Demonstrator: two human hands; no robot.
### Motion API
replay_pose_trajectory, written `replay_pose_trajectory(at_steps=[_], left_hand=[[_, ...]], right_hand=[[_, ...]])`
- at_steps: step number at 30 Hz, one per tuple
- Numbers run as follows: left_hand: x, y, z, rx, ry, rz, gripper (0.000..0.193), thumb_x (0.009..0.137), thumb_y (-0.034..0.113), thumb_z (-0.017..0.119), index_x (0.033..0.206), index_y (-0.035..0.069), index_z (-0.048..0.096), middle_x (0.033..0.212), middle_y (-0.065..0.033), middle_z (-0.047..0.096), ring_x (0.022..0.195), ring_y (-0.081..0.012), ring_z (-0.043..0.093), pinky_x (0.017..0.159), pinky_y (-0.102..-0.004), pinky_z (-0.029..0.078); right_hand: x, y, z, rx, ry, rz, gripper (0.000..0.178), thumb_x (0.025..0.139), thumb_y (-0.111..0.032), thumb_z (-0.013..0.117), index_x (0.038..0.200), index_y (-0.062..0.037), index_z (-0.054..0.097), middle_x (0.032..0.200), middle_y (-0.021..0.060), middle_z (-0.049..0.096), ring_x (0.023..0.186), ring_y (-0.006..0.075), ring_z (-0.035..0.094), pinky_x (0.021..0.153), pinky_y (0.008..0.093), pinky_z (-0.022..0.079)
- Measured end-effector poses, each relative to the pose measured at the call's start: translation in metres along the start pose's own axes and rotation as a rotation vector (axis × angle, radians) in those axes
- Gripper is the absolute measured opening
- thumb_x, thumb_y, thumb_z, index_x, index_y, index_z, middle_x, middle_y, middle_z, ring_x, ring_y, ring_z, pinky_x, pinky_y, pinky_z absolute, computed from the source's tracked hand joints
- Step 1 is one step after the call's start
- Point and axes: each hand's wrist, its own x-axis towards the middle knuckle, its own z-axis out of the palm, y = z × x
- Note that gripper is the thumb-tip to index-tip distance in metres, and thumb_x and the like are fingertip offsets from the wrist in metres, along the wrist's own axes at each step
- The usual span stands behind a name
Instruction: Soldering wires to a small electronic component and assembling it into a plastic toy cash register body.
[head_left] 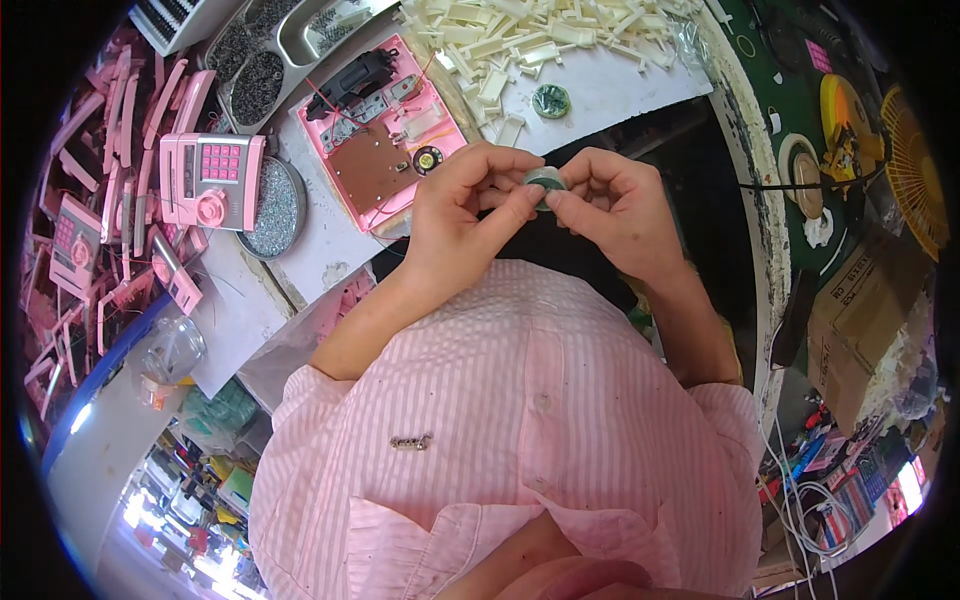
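Both hands meet in front of my chest over a small round green roll, which looks like tape (pixel 546 178). My left hand (pixel 465 205) pinches it from the left between thumb and fingers. From the other side my right hand (pixel 615 210) grips its edge, thumb and fingertips pressed together. Just left of my left hand lies an open pink housing (pixel 440 65) with a brown board, a black mechanism, loose wires and a small round speaker (pixel 428 160). A second green roll (pixel 551 100) rests on the white tabletop beyond my hands.
Cream plastic parts (pixel 540 35) are heaped at the back. Pink keypad panels (pixel 212 182) and pink strips pile up at left, beside a round dish of small screws (pixel 275 205) and a metal tray (pixel 300 40). At right are a yellow fan (pixel 915 170) and a cardboard box (pixel 860 320).
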Motion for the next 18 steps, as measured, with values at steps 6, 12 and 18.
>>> replay_pose_trajectory(at_steps=[6,12,18], left_hand=[[0.002,0.007,-0.001,-0.057,-0.034,0.006,0.024,0.09,-0.004,0.064,0.114,-0.005,0.06,0.103,-0.0078,0.063,0.096,-0.0111,0.063,0.079,-0.0217,0.055],[0.003,0.004,-0.004,0.037,0.006,0.12,0.025,0.089,-0.005,0.065,0.114,-0.005,0.06,0.102,-0.0083,0.063,0.092,-0.0117,0.064,0.079,-0.0227,0.056],[0.007,0.01,-0.006,-0.043,-0.006,0.007,0.028,0.092,0.0,0.063,0.12,-0.005,0.058,0.101,-0.0099,0.066,0.085,-0.0135,0.065,0.072,-0.027,0.058]], right_hand=[[-0.001,-0.005,-0.012,-0.138,-0.054,-0.092,0.018,0.085,-0.007,0.074,0.1,0.0013,0.068,0.083,0.0002,0.067,0.07,0.0018,0.056,0.059,0.017,0.045],[-0.006,-0.014,-0.024,-0.083,0.065,-0.241,0.017,0.09,-0.002,0.063,0.106,0.001,0.069,0.089,0.0042,0.068,0.08,0.0061,0.06,0.071,0.0204,0.048],[-0.014,-0.01,-0.058,-0.352,0.264,-0.106,0.019,0.088,0.004,0.05,0.096,0.0016,0.067,0.082,0.0026,0.063,0.072,0.0079,0.056,0.069,0.0228,0.045]])
